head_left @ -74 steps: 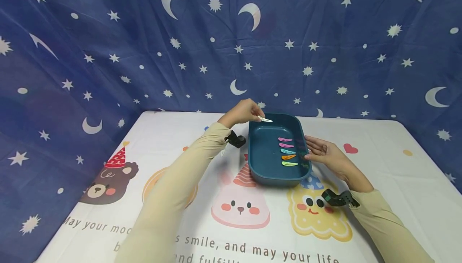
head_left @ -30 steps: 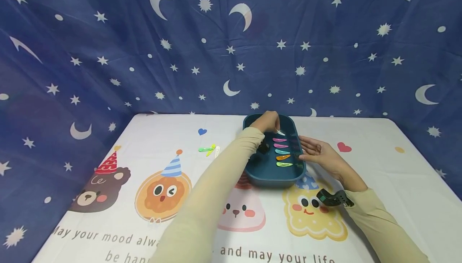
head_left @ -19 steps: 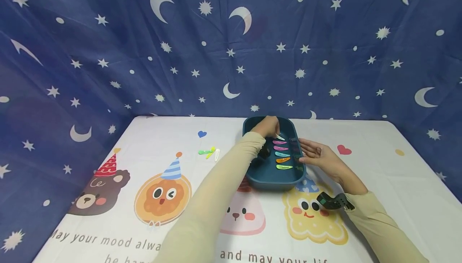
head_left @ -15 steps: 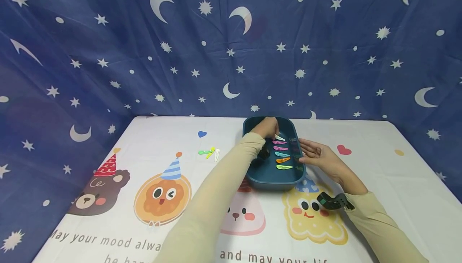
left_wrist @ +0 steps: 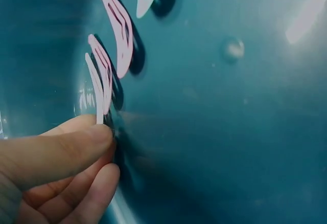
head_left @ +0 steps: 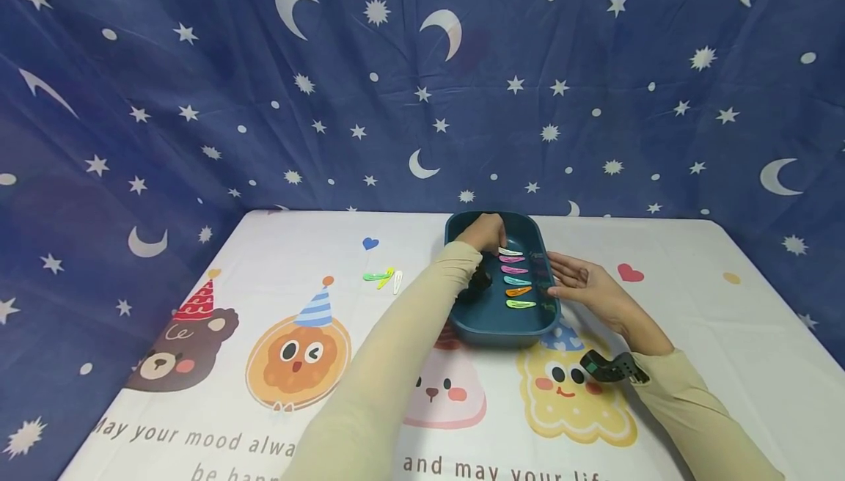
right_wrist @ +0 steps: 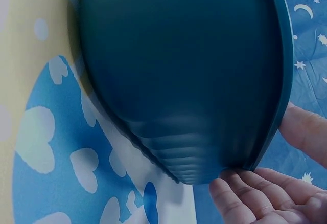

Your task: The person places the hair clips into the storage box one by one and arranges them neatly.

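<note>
My left hand is inside the dark teal plastic box, near its far end. Thumb and fingers pinch one end of a white snap hair clip, tilted beside a pink hair clip. A second pink clip, then a blue clip, an orange clip and a yellow-green clip lie in a row toward the near end. Against the box's right side rests my right hand, thumb at the rim and fairly straight fingers touching the outer wall.
On the white printed tablecloth, left of the box, lie a green clip, a yellow clip and a white clip. A blue starry curtain hangs behind the table.
My left hand has brought the white hair clip from above the box's far left rim down into the box, beside the pink one. The right hand stays against the box.
</note>
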A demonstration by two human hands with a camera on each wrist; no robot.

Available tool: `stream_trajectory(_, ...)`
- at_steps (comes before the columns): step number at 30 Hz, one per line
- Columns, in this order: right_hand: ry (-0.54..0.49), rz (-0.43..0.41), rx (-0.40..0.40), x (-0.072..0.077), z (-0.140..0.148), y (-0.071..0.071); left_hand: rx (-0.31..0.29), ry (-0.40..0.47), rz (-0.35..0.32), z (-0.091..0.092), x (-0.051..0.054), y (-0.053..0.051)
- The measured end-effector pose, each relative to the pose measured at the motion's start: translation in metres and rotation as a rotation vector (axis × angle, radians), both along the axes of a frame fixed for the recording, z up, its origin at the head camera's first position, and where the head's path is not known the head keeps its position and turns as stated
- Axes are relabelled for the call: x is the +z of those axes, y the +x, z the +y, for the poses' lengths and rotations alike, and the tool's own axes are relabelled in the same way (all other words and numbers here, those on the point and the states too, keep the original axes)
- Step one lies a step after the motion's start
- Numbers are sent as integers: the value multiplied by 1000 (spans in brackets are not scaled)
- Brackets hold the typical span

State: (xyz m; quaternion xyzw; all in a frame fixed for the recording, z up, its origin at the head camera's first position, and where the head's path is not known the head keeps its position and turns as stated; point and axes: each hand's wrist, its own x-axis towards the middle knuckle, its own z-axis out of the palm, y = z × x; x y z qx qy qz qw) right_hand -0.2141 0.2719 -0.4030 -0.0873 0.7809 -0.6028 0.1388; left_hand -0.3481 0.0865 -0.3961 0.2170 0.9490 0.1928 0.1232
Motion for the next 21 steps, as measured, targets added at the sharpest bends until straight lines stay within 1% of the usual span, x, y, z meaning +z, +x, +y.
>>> stream_trajectory(3, 9, 11, 4, 0, 0, 0, 2, -1, 6, -2, 1, 1)
stream_trajectory(6, 16, 13, 6, 0, 0, 0, 1, 4, -2, -5, 3, 3)
stream_trajectory(12, 3, 12, 8, 1, -1, 1, 9, 26, -40, -11, 13, 8)
stream_trajectory(17, 0, 15, 14, 3, -1, 2, 18, 75, -70, -16, 22, 9)
stream_trajectory(21, 3, 7, 10, 2, -2, 2, -1, 116, -75, -22, 27, 7)
